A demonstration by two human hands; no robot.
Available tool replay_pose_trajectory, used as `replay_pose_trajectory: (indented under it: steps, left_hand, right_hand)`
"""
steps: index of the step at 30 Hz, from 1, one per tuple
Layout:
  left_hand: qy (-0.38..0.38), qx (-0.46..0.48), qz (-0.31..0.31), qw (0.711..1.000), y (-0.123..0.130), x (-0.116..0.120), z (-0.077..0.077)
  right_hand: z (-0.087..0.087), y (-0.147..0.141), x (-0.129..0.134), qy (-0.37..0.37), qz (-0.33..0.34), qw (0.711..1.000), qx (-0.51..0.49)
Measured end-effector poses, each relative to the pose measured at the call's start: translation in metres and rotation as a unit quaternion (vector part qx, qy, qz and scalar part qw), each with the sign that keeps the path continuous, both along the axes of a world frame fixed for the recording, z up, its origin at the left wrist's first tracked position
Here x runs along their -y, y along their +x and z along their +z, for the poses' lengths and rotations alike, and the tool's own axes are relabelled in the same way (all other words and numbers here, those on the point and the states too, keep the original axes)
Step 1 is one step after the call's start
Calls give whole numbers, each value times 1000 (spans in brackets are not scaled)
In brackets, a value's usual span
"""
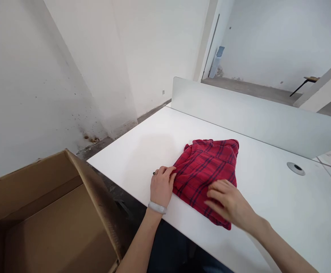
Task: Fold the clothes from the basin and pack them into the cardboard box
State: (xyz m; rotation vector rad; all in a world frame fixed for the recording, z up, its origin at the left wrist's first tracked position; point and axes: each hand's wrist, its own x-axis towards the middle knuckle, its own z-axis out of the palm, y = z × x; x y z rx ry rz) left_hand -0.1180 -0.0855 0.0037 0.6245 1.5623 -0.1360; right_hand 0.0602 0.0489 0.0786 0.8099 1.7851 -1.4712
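Cardboard box (25,193) sits open at the far left, just beside the near corner of the counter (131,151). Moving right, the left hand (162,185) rests on the counter, wearing a ring (155,173) and a pale bangle (157,207). Its fingers (165,172) lie close together, curved against the left edge of the red plaid shirt (205,178); whether they pinch the cloth or only touch it, I cannot tell. The shirt lies folded into a soft, thick bundle toward the middle of the counter, close to the near edge. To its right, the right hand (228,203) sits on the lower part of the bundle, its fingers (218,193) slightly spread and lying on the cloth without pinching it. The shirt should handle light and limp, and it would likely slump open if lifted by one corner; sliding both hands under the folded sides looks like the surest hold. Farther right, a round cable grommet (295,168) is set into the counter, and a pale divider panel (253,117) runs along its far edge.
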Motion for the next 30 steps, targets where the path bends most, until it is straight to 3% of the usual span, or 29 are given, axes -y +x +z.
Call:
replay_pose_trajectory:
  steps: [2,5,12,19,25,27,30]
  left_hand:
    - [-16,-1,-12,1000,0,-1,-1]
    - [-30,-5,-43,999,2,-4,-1]
    - [-41,-8,-107,993,6,-2,3]
    - [-12,12,-46,999,1,-1,23]
    - [5,-22,-86,996,2,3,35]
    - [36,-22,-83,996,4,-1,36]
    - [141,22,-82,986,11,-14,36]
  right_hand:
    - [25,2,6,29,22,999,19]
    - [46,6,16,91,44,994,45]
    - [70,26,25,108,40,992,51]
    - [91,37,33,155,-13,984,90]
    - [108,57,43,193,-15,974,117]
    - [114,63,44,208,-31,971,115]
    - [123,69,47,250,-77,952,156]
